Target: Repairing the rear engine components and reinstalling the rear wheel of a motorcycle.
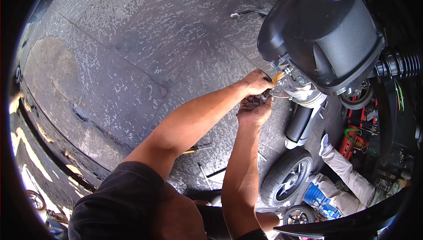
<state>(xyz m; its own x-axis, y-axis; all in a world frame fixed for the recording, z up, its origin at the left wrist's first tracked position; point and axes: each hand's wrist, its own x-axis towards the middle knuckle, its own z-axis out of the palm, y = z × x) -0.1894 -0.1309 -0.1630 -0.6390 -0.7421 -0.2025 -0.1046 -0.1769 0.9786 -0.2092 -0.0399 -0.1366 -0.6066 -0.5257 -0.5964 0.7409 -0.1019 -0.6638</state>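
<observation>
My left hand (257,83) is closed at the underside of a black motor-scooter body part (321,33), beside a short amber hose-like piece (278,77) and metal fittings (299,88). My right hand (254,110) is just below it, palm up, with fingers curled around something small and dark near the metalwork. What either hand grips is mostly hidden by the fingers. A black cylindrical exhaust (297,123) hangs to the right of my hands.
Loose wheels (275,176) stand at lower right, near a blue container (317,196), red tool equipment (346,147) and another person's light-trousered legs (348,178). A screwdriver (191,150) and metal rods (205,174) lie on grey paving (132,37). A bent lever-like part (244,14) is above.
</observation>
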